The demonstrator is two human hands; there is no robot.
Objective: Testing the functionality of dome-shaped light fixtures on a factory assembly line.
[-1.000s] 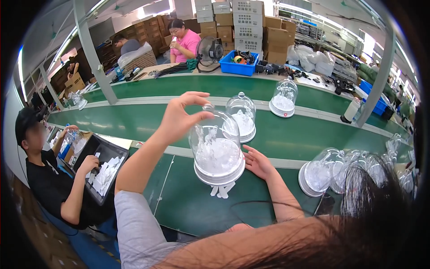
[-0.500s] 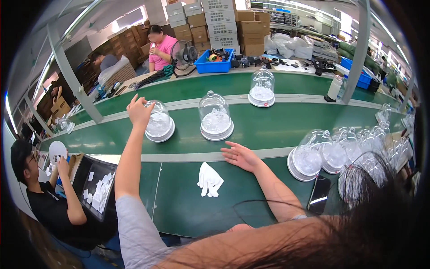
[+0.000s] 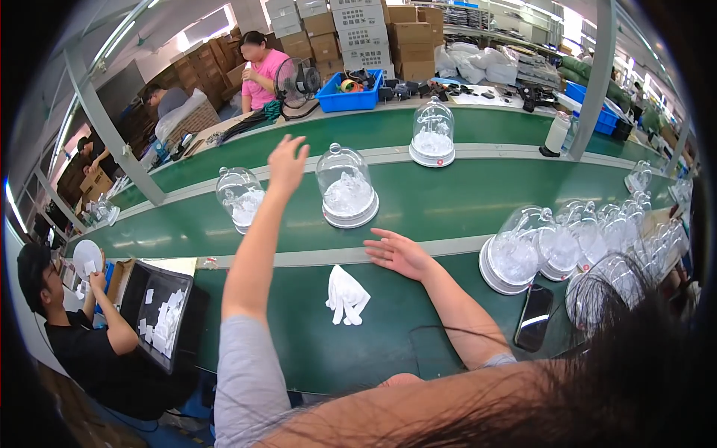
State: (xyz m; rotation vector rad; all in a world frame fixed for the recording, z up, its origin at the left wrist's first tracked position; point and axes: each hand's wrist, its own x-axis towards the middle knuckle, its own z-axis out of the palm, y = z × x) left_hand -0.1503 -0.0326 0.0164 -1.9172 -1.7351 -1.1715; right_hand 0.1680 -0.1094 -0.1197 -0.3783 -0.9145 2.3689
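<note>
Left hand [image 3: 287, 166] is now off the leftmost dome [image 3: 237, 193], which stands on the green belt [image 3: 426, 201], so that placement looks done to me. Forearm [image 3: 258, 250] crowds the dome, so can't swear it sits flat. Both hands look empty and loosely spread, right hand [image 3: 402, 254] by the belt's edge.

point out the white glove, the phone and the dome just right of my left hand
White glove [image 3: 346, 293], head view: middle of the cloth
Phone [image 3: 534, 317], head view: its dark screen
Dome [image 3: 346, 185], head view: front of clear cover
</note>
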